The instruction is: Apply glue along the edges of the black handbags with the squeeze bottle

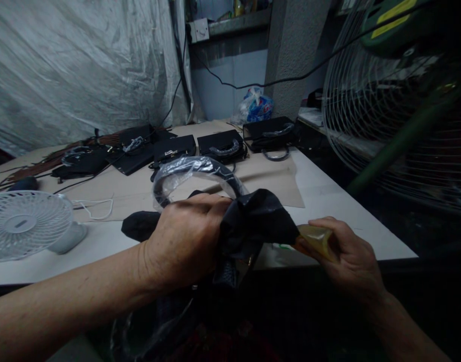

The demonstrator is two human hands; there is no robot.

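My left hand [188,241] is closed round a black handbag [260,216], its material bunched up at the table's near edge. The bag's curved handle [200,166], wrapped in clear plastic, rises above my knuckles. A second plastic-wrapped handle hangs low, below my left wrist. My right hand [351,251] grips a yellowish, translucent piece [316,239] whose orange-brown end meets the right edge of the black material. I cannot make out exactly what that piece is. Much of the bag's lower part is lost in shadow.
Several black handbags [218,143] lie across the table [328,216], with brown strips [45,163] behind at left. A small white fan [26,226] stands at left. A large caged fan [396,110] is close on the right. A dark cable [260,86] crosses above.
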